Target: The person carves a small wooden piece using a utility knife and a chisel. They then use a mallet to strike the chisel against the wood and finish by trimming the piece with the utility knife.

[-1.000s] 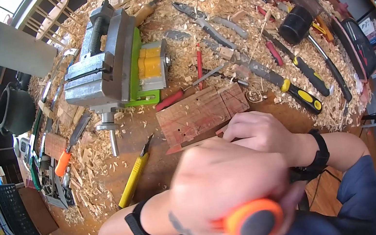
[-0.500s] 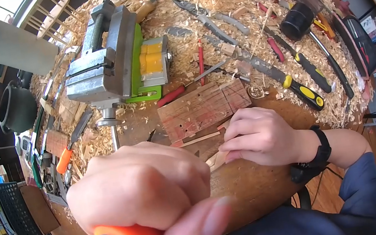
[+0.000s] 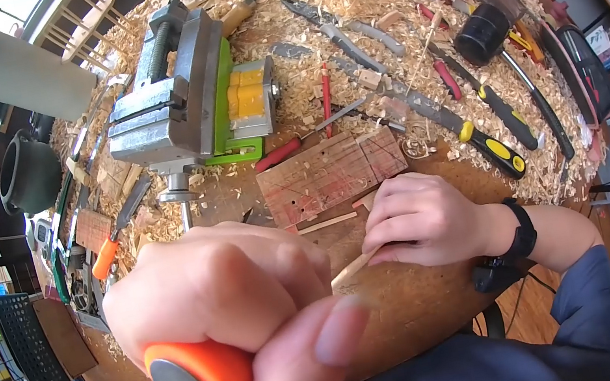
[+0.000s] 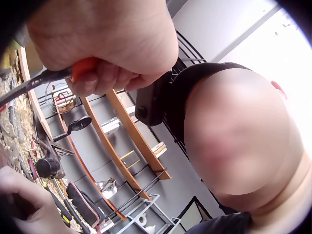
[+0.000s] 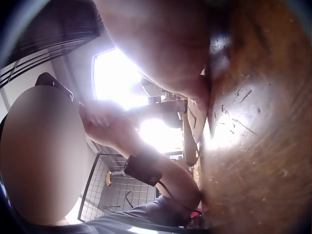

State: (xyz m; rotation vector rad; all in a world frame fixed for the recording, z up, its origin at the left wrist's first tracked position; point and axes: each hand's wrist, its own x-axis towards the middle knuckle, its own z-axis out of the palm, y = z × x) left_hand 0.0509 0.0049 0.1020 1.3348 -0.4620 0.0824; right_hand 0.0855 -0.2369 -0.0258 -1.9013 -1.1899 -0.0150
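In the head view my left hand [image 3: 225, 291] grips the orange handle of a chisel [image 3: 227, 378], its grey end cap facing the camera. The left wrist view shows the chisel's dark metal blade [image 4: 27, 87] leaving the fist. My right hand [image 3: 426, 223] pinches a narrow, pale piece of wood [image 3: 351, 270] low over the bench. In the right wrist view that wood [image 5: 197, 119] sticks out beneath the fingers, close to the bench surface. Just beyond both hands lies a flat board [image 3: 320, 184] with red stains and scored lines, a thin stick [image 3: 330, 223] before it.
A metal vise [image 3: 167, 124] stands at the left on a green base. Shavings [image 3: 481, 194] cover much of the bench [image 3: 419, 308]. Around it lie a black mallet [image 3: 482, 35], a yellow-and-black-handled saw [image 3: 494, 148], a red-handled screwdriver [image 3: 279, 154] and another orange-handled chisel [image 3: 104, 258].
My left hand, with the chisel, has moved left and away from the right hand, then stayed nearly still. The pale wood now shows at the right fingertips and has tilted slightly.
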